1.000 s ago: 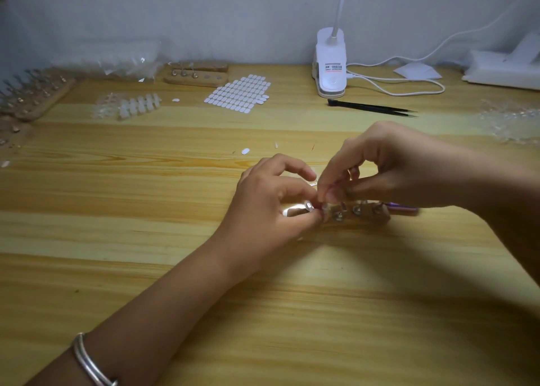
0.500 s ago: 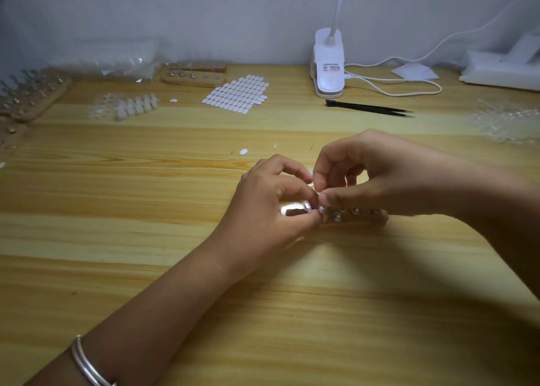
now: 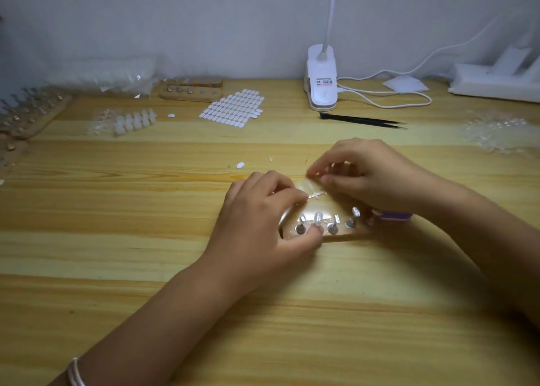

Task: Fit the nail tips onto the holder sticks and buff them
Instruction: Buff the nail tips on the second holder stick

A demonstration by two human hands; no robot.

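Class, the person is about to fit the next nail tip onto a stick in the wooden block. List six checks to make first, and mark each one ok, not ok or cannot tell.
1. Wooden block lies flat on the table: ok.
2. Left hand rests against the block's near edge to steady it: ok.
3. Clear piece pinched by the left fingertips is a nail tip: cannot tell.
4. Right hand is free to help: cannot tell; its fingertips are pinched together.
5. One of the sticks is bare: cannot tell.
6. Purple buffer lies beside the block, ready for buffing: ok.
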